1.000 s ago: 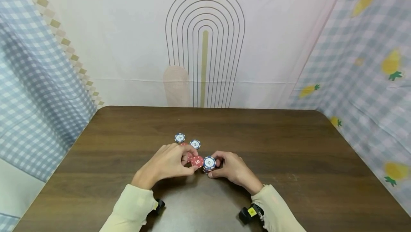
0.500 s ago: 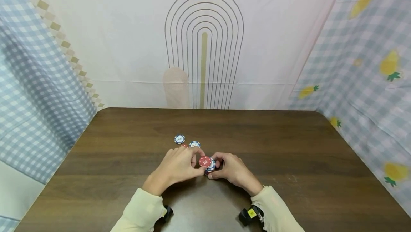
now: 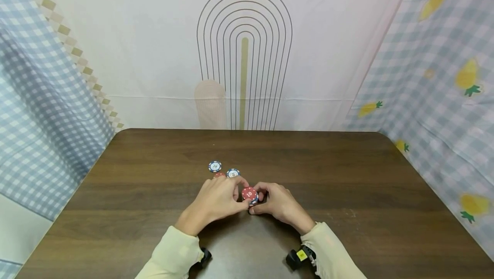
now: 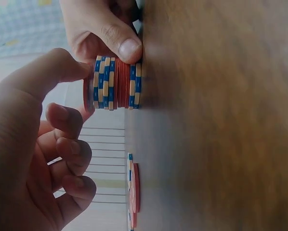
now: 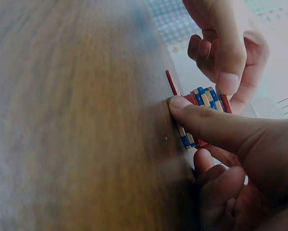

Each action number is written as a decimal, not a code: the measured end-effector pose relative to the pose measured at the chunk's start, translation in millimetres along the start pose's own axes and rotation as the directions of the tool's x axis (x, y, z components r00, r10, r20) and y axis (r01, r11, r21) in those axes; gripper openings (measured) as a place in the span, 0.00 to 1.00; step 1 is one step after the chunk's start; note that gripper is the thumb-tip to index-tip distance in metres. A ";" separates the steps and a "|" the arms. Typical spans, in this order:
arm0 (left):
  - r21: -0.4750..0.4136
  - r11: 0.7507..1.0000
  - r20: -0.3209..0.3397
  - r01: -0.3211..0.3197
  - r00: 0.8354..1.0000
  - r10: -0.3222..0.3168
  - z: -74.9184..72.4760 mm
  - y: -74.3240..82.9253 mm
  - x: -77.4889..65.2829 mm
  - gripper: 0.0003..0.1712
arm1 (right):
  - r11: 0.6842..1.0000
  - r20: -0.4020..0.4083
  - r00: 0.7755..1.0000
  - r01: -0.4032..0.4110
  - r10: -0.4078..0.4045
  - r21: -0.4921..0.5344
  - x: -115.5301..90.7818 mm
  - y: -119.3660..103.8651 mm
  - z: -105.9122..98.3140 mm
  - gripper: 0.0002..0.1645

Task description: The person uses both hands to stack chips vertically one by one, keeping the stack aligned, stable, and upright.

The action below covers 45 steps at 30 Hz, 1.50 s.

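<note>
My left hand [image 3: 215,204] pinches a red poker chip [image 3: 249,193] marked 10 between thumb and index finger. The chip lies over the top of a stack of poker chips [image 4: 117,86] with blue-and-white and red layers. In the left wrist view it sits at the stack's upper end, slightly offset; whether it lies flat against the top is hard to tell. Around the stack's lower part, my right hand [image 3: 283,206] grips with thumb and fingers, steadying it upright on the table. The right wrist view shows the right thumb [image 5: 202,118] across the stack's side.
Beyond the left hand lie two loose blue-and-white chips [image 3: 215,166] and a red chip [image 3: 219,175], partly covered by that hand. All rest on a brown wooden table [image 3: 328,167]. A white patterned cloth [image 3: 154,56] hangs behind, with checked curtains [image 3: 432,98] at the sides.
My left hand has moved right, carrying the red chip from beside the stack to over its top. The right hand has kept its place on the stack.
</note>
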<state>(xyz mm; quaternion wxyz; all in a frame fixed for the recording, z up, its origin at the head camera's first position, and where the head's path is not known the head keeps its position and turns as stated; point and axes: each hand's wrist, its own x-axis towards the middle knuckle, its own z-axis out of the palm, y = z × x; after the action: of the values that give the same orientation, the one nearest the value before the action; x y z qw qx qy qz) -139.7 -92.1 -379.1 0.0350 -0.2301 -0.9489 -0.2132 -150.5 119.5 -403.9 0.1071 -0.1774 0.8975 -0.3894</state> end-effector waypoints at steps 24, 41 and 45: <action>-0.022 0.999 0.038 -0.023 0.999 0.024 -2.3 0.5 -0.3 0.20 | 1.000 0.007 1.000 -0.005 0.005 -0.005 -0.8 -0.3 -1.3 0.20; -0.172 0.985 0.071 0.023 0.997 -0.011 -31.4 -27.4 -4.8 0.11 | 0.999 0.012 0.999 -0.032 0.032 0.004 2.0 -0.9 -1.9 0.20; -0.182 0.982 0.079 0.052 0.996 -0.038 -34.8 -35.8 -6.6 0.11 | 1.000 0.013 1.000 -0.028 0.028 0.011 1.7 -1.6 -1.4 0.20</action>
<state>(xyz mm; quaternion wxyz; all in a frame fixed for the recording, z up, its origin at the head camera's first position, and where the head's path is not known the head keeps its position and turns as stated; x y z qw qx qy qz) -151.1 -138.3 -362.6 -0.0268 -0.2187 -0.9308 -0.2917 -152.1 118.7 -401.9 0.1194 -0.1668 0.8969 -0.3917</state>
